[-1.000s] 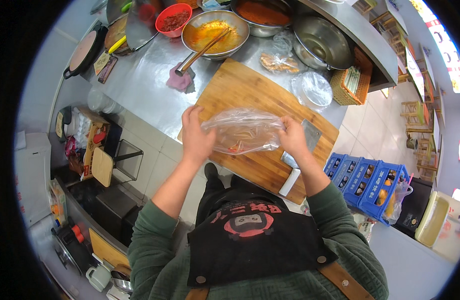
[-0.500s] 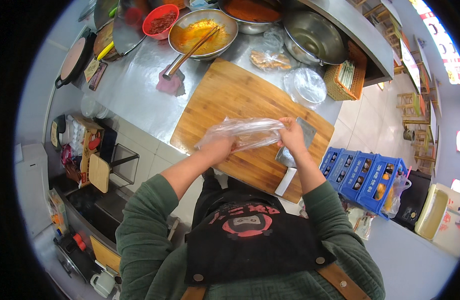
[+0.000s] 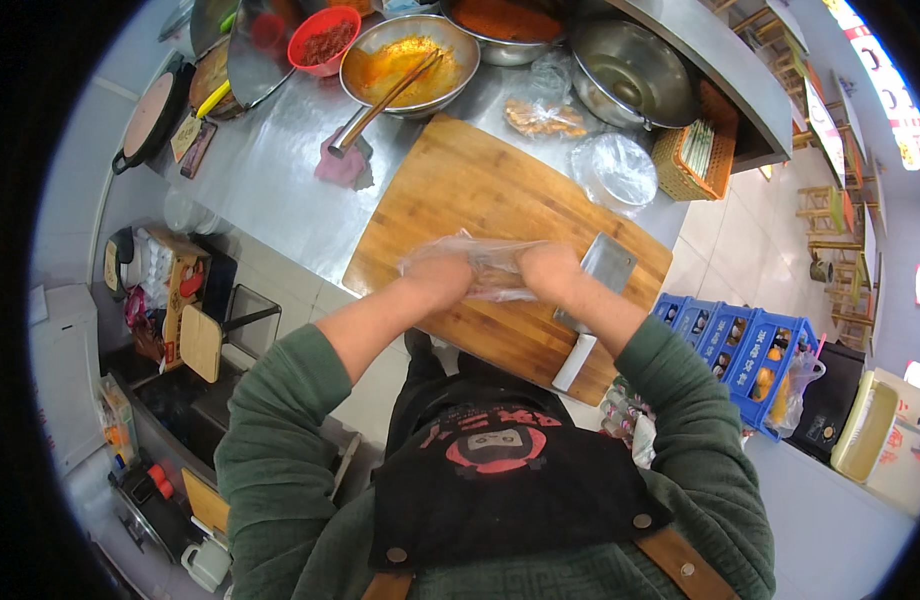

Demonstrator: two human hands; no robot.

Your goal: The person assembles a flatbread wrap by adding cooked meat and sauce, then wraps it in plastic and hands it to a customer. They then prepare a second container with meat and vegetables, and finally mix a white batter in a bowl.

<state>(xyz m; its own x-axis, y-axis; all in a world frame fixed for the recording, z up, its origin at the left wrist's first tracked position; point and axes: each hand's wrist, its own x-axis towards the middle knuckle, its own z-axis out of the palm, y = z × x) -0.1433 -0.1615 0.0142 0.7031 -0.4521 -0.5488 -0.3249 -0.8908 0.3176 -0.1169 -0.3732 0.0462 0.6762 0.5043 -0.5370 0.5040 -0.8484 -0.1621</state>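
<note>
A clear, crumpled plastic bag (image 3: 495, 262) is stretched between my hands above the wooden cutting board (image 3: 480, 190). My left hand (image 3: 442, 278) is closed on its left end, with film lying over the knuckles. At the right end, my right hand (image 3: 548, 270) curls inward and grips the plastic. Most of my fingers are hidden by the film and the backs of my hands. Just right of my right hand, a cleaver (image 3: 608, 277) lies flat on the board, its white handle toward me.
Beyond the board stand a metal bowl (image 3: 410, 65) with orange sauce and chopsticks, a red bowl (image 3: 323, 45), a large steel bowl (image 3: 635, 80) and a wicker basket (image 3: 695, 150). A pink cloth (image 3: 340, 165) lies at the board's left. Blue crates (image 3: 745, 360) sit at lower right.
My right hand has moved left, toward my left hand, and turned inward. The bag is bunched shorter between them, leaving more of the cleaver's blade visible.
</note>
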